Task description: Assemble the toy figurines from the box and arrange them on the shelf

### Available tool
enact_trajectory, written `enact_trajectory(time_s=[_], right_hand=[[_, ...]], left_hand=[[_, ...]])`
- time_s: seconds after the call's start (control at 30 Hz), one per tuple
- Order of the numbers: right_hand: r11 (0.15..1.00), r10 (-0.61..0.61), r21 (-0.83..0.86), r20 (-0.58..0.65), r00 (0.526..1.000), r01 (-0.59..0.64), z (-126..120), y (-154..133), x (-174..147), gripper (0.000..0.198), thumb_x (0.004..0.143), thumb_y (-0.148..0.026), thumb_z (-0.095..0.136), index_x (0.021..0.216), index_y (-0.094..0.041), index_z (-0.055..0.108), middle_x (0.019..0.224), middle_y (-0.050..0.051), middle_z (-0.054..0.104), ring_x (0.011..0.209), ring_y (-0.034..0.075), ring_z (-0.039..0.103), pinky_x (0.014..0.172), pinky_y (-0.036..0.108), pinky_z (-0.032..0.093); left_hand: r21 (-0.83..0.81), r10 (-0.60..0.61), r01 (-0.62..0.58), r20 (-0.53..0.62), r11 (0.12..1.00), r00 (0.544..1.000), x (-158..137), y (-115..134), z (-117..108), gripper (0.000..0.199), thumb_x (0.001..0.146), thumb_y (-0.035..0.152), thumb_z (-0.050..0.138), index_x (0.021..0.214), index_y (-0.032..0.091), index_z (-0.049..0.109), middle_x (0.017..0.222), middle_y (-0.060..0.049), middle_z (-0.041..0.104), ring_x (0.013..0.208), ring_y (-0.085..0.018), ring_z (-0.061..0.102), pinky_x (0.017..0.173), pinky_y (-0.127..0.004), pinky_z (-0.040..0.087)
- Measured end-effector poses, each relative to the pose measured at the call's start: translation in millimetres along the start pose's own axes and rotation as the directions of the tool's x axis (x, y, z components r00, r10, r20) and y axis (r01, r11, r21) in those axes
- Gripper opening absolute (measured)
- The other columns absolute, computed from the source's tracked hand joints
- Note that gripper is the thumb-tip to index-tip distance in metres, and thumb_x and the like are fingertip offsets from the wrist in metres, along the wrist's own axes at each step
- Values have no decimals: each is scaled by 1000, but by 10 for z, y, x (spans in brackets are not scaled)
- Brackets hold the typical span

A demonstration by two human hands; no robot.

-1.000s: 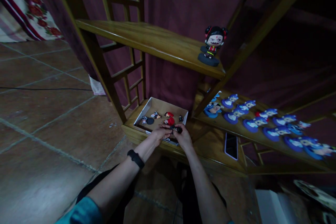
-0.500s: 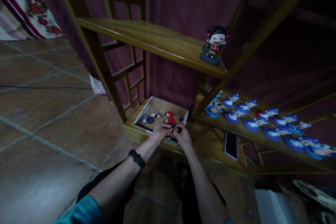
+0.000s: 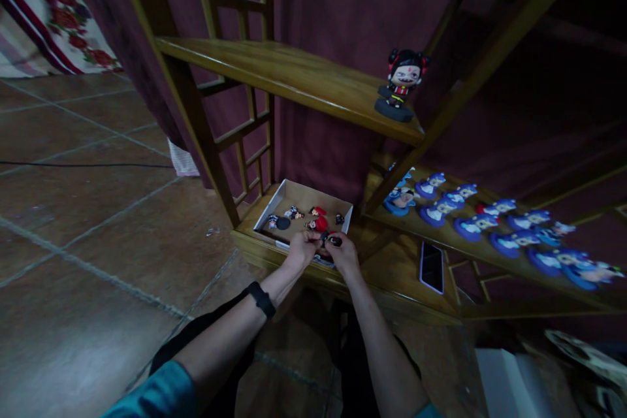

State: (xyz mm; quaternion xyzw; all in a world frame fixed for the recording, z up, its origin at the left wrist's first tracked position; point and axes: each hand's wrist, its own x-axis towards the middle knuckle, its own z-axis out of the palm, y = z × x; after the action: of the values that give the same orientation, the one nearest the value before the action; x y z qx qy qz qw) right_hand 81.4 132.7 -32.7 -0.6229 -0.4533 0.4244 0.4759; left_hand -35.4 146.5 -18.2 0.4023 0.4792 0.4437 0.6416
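Over the front edge of a shallow cardboard box (image 3: 321, 191), my two hands meet at a small dark figurine (image 3: 335, 241). My left hand (image 3: 302, 251) pinches its dark left end. On the black, rounded end, my right hand (image 3: 345, 255) has its fingers closed. Much of the figurine is hidden by the fingers. Inside the box lie a figurine in red (image 3: 316, 224), another red piece (image 3: 317, 211), black-and-white figurines (image 3: 294, 212), a dark round base (image 3: 283, 223) and a small black piece (image 3: 339, 218).
A black-haired figurine (image 3: 404, 81) stands on the upper wooden shelf (image 3: 289, 72). Several blue-and-white figurines (image 3: 438, 210) fill the shelf at right. A phone (image 3: 432, 267) lies on the lower board. A slanting wooden post (image 3: 450, 104) rises right of the box.
The view has shifted slightly. Both hands stay at the figurine, its dark end now tilted a little between the fingers. Things in the box lie as before.
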Motion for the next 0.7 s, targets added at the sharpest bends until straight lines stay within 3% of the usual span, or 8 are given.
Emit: enact_trajectory(time_s=[0.13, 0.33, 0.53, 0.7], right_hand=[[994, 35, 105, 2, 999, -35, -18, -31, -46, 22, 58, -29, 62, 78, -21, 57, 62, -5, 58, 52, 13, 59, 51, 26, 50], [985, 48, 165, 24, 999, -51, -33, -32, -83, 21, 57, -28, 62, 75, -20, 56, 59, -6, 56, 51, 13, 58, 51, 26, 51], [999, -2, -36, 11, 1000, 3, -45, -18, -90, 16, 61, -26, 56, 76, -21, 57, 60, -5, 57, 50, 13, 57, 48, 25, 48], [955, -118, -269, 32, 993, 122, -82, -69, -168, 20, 63, -26, 57, 82, -25, 59, 66, -5, 59, 62, 14, 58, 59, 25, 47]], left_hand=[[-5, 68, -68, 0, 998, 998, -48, -24, 36, 14, 57, 9, 58, 66, 12, 68, 51, 0, 60, 46, -10, 49, 51, -24, 41], [5, 66, -66, -4, 998, 998, -98, -30, 34, 12, 58, 11, 59, 66, 12, 68, 53, -1, 61, 47, -10, 49, 51, -23, 40], [22, 1, -1, -9, 1000, 1000, -87, -29, 4, 10, 58, 10, 61, 66, 11, 66, 50, 0, 58, 44, -9, 48, 49, -22, 41], [76, 6, -1, -59, 997, 998, -53, -36, -10, 29, 56, 0, 55, 80, 13, 65, 46, 5, 55, 39, -7, 46, 43, -17, 37]])
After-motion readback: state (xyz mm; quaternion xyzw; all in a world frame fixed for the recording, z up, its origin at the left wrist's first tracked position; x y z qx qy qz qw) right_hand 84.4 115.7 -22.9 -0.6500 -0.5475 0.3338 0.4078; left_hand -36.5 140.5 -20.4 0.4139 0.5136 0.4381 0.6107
